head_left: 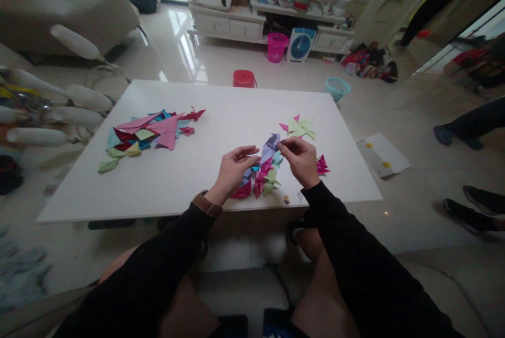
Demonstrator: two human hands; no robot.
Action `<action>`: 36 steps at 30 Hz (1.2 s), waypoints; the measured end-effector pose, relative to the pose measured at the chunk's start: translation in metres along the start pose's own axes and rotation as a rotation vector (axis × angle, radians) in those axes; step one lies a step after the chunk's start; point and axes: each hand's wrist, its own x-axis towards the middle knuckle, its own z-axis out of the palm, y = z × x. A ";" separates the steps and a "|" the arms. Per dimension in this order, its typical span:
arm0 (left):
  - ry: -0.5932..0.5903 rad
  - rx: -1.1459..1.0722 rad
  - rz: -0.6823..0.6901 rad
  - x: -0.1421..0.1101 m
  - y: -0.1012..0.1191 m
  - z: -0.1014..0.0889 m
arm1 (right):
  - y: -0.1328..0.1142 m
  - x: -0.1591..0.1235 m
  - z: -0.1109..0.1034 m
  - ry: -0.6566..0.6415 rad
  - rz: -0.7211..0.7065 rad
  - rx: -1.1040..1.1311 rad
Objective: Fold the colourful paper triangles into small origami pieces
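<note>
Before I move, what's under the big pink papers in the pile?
Red paper, blue paper and pale green paper show around the pink papers. Anything completely underneath is covered, so I can't tell.

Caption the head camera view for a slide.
Right hand pinching a lavender folded paper, left hand beside it, over a white table bearing colorful origami.

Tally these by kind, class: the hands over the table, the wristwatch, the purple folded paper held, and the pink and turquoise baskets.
Hands: 2 (left hand, right hand)
Wristwatch: 1
Purple paper: 1
Baskets: 2 (pink basket, turquoise basket)
Total: 6
</note>
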 end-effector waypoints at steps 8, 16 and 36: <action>0.095 0.057 0.037 0.008 0.009 -0.016 | 0.024 0.012 -0.062 -0.209 0.000 -0.580; 0.085 0.011 0.010 0.006 0.013 -0.010 | 0.062 -0.002 -0.078 -0.518 0.205 -0.833; 0.072 0.028 -0.007 0.003 0.015 -0.011 | 0.086 -0.005 -0.044 -0.633 0.326 -0.902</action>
